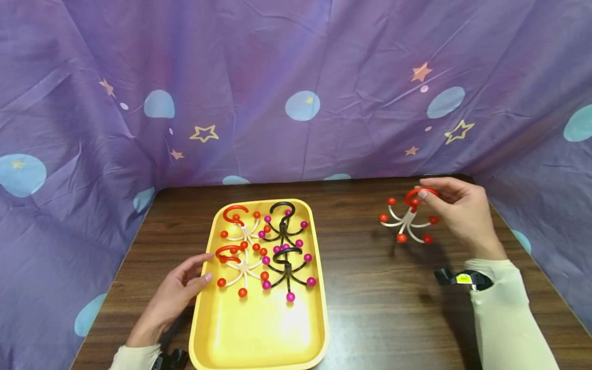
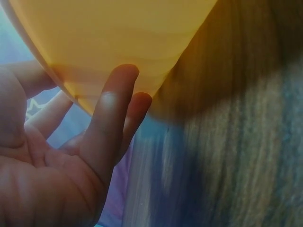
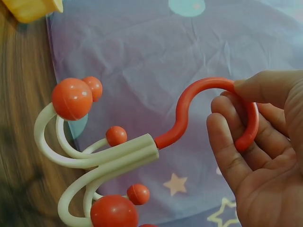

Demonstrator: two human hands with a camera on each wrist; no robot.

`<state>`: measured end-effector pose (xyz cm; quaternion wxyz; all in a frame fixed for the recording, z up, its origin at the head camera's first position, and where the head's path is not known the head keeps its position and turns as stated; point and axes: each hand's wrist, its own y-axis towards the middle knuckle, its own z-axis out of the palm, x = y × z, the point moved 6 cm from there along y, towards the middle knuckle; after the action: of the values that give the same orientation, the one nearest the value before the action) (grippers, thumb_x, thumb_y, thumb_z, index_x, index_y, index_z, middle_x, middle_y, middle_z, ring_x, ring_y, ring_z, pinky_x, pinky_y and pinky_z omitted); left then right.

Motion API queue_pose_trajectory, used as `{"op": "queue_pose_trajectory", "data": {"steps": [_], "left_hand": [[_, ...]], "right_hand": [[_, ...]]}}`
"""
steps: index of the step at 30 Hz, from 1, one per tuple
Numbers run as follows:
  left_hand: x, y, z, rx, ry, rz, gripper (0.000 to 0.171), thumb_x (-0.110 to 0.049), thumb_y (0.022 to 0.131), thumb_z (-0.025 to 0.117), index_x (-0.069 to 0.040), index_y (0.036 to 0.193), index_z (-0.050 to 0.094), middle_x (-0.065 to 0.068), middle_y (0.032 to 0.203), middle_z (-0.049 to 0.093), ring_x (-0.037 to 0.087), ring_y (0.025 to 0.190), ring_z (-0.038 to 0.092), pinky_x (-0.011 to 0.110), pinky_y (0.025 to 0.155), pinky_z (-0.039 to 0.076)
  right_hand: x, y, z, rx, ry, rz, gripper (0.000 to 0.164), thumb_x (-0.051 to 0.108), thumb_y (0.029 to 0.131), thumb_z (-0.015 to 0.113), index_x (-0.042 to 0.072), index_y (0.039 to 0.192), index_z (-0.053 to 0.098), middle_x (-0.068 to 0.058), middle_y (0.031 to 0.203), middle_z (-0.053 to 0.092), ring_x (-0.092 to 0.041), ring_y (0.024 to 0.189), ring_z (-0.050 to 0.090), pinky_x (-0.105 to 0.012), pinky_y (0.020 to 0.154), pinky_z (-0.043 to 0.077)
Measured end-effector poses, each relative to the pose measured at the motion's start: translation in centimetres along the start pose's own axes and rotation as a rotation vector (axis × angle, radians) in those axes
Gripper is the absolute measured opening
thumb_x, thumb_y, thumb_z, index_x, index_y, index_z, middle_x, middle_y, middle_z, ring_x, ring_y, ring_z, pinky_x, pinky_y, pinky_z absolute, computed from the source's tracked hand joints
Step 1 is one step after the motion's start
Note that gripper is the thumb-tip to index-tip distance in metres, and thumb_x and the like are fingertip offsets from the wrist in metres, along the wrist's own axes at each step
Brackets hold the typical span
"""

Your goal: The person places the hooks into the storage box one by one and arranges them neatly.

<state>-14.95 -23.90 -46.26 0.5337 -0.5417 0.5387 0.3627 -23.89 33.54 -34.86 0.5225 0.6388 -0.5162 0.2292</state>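
My right hand point(image 1: 467, 213) pinches the red hook of a claw-shaped hanger point(image 1: 407, 221) between thumb and fingers. The hanger has curved white arms tipped with red balls, and it hangs over the right side of the table. In the right wrist view its red hook point(image 3: 182, 111) curls in front of the palm. My left hand point(image 1: 173, 290) rests at the left rim of a yellow tray point(image 1: 319, 318). In the left wrist view, its loosely extended fingers point(image 2: 111, 104) touch the tray's outer wall.
Inside the tray, two red-and-white hangers point(image 1: 244, 267) lie in the left column. Two black hangers point(image 1: 288, 270) with magenta balls lie to their right. The tray stands on a dark wooden table point(image 1: 365, 308), with a purple curtain point(image 1: 259, 77) behind and at both sides.
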Motion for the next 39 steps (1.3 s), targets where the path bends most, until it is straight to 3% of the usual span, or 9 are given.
{"op": "queue_pose_trajectory", "data": {"steps": [18, 27, 39], "left_hand": [[0.0, -0.1, 0.1, -0.008, 0.002, -0.010, 0.054, -0.013, 0.106, 0.066, -0.004, 0.155, 0.046, 0.033, 0.142, 0.056, 0.016, 0.101, 0.074, 0.037, 0.079, 0.065], [-0.1, -0.2, 0.0, -0.020, 0.008, -0.032, 0.055, -0.014, 0.105, 0.066, -0.005, 0.156, 0.046, 0.033, 0.145, 0.055, 0.017, 0.101, 0.074, 0.037, 0.079, 0.065], [0.1, -0.1, 0.0, -0.014, 0.003, -0.041, 0.054, -0.013, 0.105, 0.066, -0.006, 0.156, 0.047, 0.033, 0.145, 0.055, 0.017, 0.102, 0.074, 0.037, 0.081, 0.065]], "right_hand": [[3.7, -1.2, 2.6, 0.051, 0.010, -0.026, 0.027, 0.003, 0.092, 0.081, -0.001, 0.119, 0.077, 0.016, 0.096, 0.081, -0.002, 0.077, 0.076, -0.014, 0.063, 0.056], [7.2, -2.4, 3.6, 0.105, 0.101, -0.035, 0.028, 0.000, 0.094, 0.078, -0.003, 0.121, 0.075, 0.007, 0.099, 0.083, -0.005, 0.080, 0.078, -0.017, 0.065, 0.059], [11.3, -4.5, 6.1, 0.224, 0.243, -0.153, 0.027, -0.012, 0.092, 0.074, -0.006, 0.118, 0.075, 0.000, 0.102, 0.083, -0.009, 0.086, 0.079, -0.016, 0.067, 0.059]]}}
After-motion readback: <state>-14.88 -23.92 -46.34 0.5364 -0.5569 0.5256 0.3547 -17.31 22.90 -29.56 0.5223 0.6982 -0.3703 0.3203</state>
